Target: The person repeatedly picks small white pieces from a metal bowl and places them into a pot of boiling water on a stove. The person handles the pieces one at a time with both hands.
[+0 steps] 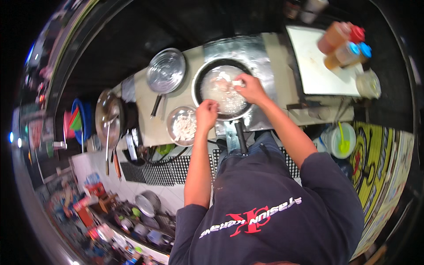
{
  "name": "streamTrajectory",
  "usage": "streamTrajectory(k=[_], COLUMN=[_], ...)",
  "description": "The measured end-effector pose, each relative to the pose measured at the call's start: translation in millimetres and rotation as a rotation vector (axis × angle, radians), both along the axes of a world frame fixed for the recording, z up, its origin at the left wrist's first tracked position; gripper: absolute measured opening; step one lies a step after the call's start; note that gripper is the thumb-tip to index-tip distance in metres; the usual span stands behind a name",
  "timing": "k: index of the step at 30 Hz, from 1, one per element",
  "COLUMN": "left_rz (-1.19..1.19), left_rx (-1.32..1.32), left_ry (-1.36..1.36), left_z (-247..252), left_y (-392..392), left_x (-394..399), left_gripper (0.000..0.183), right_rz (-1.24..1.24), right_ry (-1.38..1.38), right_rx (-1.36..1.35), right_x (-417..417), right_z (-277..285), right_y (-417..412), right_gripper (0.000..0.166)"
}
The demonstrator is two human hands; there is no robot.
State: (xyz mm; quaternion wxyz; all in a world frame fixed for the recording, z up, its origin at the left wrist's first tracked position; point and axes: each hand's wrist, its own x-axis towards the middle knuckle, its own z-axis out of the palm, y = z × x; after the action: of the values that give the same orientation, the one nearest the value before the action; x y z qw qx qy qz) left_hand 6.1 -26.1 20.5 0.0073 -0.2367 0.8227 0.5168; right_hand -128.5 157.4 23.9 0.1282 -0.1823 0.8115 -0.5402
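Observation:
Before me stands a deep frying pan (202, 104) with a black handle, holding bubbling clear liquid, probably oil. Several pale food pieces (222, 85) float in it. My right hand (250, 88) is above the pan's right side, with a small white piece (237, 82) pinched between thumb and fingers. My left hand (206, 115) hovers at the pan's lower left rim, fingers drawn together; whether anything is between them is hidden. Close by on the left, a round metal bowl (171, 124) contains many pale strips of food (185, 127), partly covered from view by my left hand and wrist.
A metal pan (166, 70) with a black handle lies at the counter's back left, and a wok (107, 109) with a ladle stands farther left. On the right, squeeze bottles (343, 54) and a jar (368, 84) sit on a white board (313, 73). A bucket (351, 132) stands below.

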Motion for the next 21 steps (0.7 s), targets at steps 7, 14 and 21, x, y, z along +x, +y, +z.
streamTrajectory(k=[7, 14, 21], left_rz=[-0.337, -0.804, -0.027], left_rx=[0.049, -0.269, 0.902], left_ry=[-0.209, 0.420, 0.095], left_z=[13.2, -36.2, 47.7], left_y=[69.6, 180.4, 109.6], left_x=[1.0, -10.7, -14.6], left_gripper=[0.010, 0.035, 0.043], right_rz=[-0.164, -0.344, -0.260], right_ry=[-0.051, -0.011, -0.453], right_rx=[-0.215, -0.209, -0.538], right_x=[37.7, 62.8, 79.5], right_z=[31.7, 53.1, 28.5], right_y=[24.5, 70.6, 52.0], right_gripper=[0.028, 0.028, 0.026])
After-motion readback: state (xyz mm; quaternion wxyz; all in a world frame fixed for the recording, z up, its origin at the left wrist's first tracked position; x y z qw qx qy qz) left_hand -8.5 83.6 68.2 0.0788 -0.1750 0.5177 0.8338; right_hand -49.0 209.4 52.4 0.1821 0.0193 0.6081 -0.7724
